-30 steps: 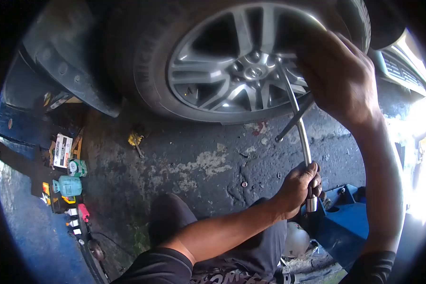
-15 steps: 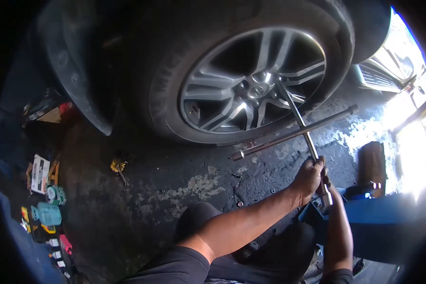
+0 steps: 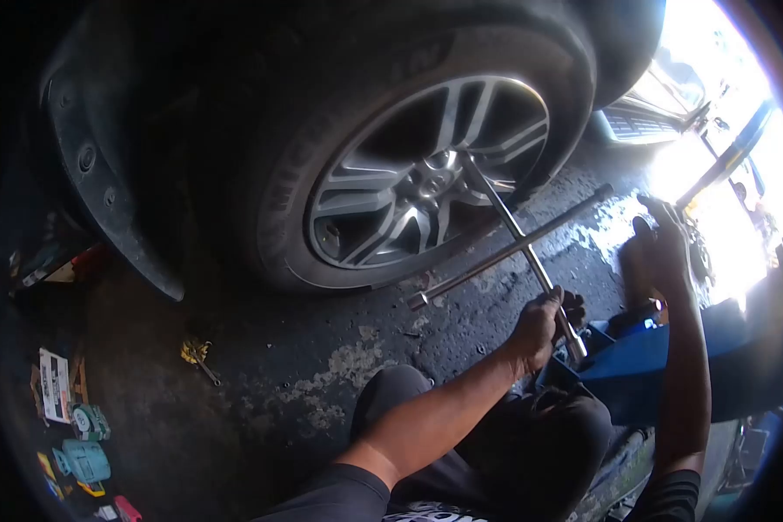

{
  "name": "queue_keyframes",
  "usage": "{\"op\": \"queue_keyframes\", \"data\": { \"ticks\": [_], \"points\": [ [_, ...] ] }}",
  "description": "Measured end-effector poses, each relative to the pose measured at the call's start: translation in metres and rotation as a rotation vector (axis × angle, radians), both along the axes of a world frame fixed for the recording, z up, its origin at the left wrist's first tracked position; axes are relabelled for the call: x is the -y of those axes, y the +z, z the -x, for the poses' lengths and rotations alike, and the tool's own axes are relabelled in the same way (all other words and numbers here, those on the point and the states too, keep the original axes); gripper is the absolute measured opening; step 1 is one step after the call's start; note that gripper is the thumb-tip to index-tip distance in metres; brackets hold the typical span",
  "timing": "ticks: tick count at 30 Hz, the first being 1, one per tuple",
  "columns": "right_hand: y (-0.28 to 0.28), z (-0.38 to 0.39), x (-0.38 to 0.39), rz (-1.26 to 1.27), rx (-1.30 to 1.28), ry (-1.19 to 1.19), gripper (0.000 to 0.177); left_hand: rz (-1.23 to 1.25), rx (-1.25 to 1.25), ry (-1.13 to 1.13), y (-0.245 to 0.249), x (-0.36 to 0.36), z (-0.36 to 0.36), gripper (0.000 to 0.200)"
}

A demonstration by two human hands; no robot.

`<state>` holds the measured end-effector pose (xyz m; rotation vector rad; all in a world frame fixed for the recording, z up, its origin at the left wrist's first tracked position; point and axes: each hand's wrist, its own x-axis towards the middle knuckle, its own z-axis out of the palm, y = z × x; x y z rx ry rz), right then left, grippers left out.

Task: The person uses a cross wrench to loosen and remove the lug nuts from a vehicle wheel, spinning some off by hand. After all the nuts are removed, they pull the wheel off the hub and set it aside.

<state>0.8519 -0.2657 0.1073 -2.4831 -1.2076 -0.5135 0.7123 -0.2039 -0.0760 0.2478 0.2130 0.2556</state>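
Your left hand (image 3: 538, 329) is clamped around the near arm of the cross lug wrench (image 3: 525, 244), its far end at the wheel's (image 3: 357, 203) center; your right hand (image 3: 666, 244) is off the wrench, grip unclear.

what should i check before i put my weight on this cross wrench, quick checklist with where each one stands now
1. Left hand gripping the cross wrench: ok, wrapped round the shaft near its lower end.
2. Right hand on the wrench: not ok, it is off to the side.
3. Wrench end at the wheel: ok, it reaches in beside the hub centre.
4. Socket fully seated on a nut: cannot tell, that contact is not clear.
5. Crossbar free of both hands: ok, neither touches it.
6. Tyre bearing on the floor: cannot tell, the contact is too dark.
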Motion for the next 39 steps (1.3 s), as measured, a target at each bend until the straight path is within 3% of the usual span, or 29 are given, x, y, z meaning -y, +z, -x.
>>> {"op": "queue_keyframes", "data": {
  "ticks": [3,4,5,6,8,9,14,16,17,20,21,23,25,28,31,32,35,36,39],
  "points": [
    [-0.023,-0.012,-0.04,-0.023,0.286,0.256,0.054,-0.048,-0.145,-0.047,0.019,-0.002,0.007,0.032],
    [-0.047,-0.032,-0.049,0.005,0.306,0.302,0.069,-0.063,-0.172,-0.019,0.004,0.002,-0.004,0.033],
    [-0.087,-0.055,-0.056,0.048,0.357,0.315,0.072,-0.104,-0.16,-0.006,0.0,0.001,-0.007,0.033],
    [-0.144,-0.058,-0.061,-0.172,0.131,0.291,0.07,-0.14,-0.151,0.005,0.0,0.002,-0.005,0.033],
    [-0.199,-0.064,-0.013,-0.116,-0.714,0.479,0.048,-0.242,-0.094,0.07,-0.003,0.003,-0.011,0.033],
    [-0.222,-0.064,0.009,-0.1,-1.079,0.423,0.041,-0.242,-0.093,0.04,-0.006,0.003,-0.013,0.032],
    [-0.275,-0.129,0.002,-0.058,-0.758,-0.057,0.038,-0.189,-0.125,-0.007,0.004,-0.006,-0.008,0.033],
    [-0.247,-0.175,0.009,-0.316,-0.575,-0.167,0.037,-0.163,-0.071,-0.002,0.005,-0.004,-0.009,0.034],
    [-0.206,-0.164,-0.001,-0.408,-0.305,-0.052,0.036,-0.177,-0.057,0.0,0.006,-0.005,-0.008,0.035],
    [-0.029,-0.026,-0.041,-0.472,0.174,0.309,0.045,-0.175,-0.049,0.001,0.006,-0.002,-0.007,0.036],
    [0.006,0.001,-0.052,-0.449,0.414,0.47,0.048,-0.168,-0.052,0.003,0.006,-0.001,-0.008,0.036],
    [0.056,0.068,-0.068,-0.297,0.601,0.623,0.043,-0.199,-0.096,0.05,0.006,0.003,-0.01,0.035],
    [0.083,0.099,-0.087,-0.139,0.674,0.658,0.041,-0.239,-0.121,0.061,0.001,0.006,-0.012,0.035],
    [0.065,0.057,-0.12,-0.085,0.72,0.73,0.04,-0.204,-0.067,0.09,0.007,0.004,-0.012,0.03],
    [0.022,-0.023,-0.134,0.563,0.049,0.22,0.037,-0.18,-0.11,0.07,0.022,0.001,-0.006,0.029],
    [0.017,-0.017,-0.142,0.585,0.338,0.202,0.06,-0.192,-0.094,0.069,0.022,-0.001,-0.01,0.029],
    [0.026,-0.013,-0.144,0.619,0.193,0.241,0.058,-0.2,-0.052,0.09,0.011,0.001,-0.008,0.029],
    [0.04,-0.003,-0.14,0.542,0.369,0.231,0.055,-0.19,-0.044,0.1,0.011,0.0,-0.01,0.029],
    [0.114,0.058,-0.127,0.342,0.373,0.272,0.042,-0.185,-0.069,0.137,0.009,0.007,-0.007,0.029]
  ]
}}
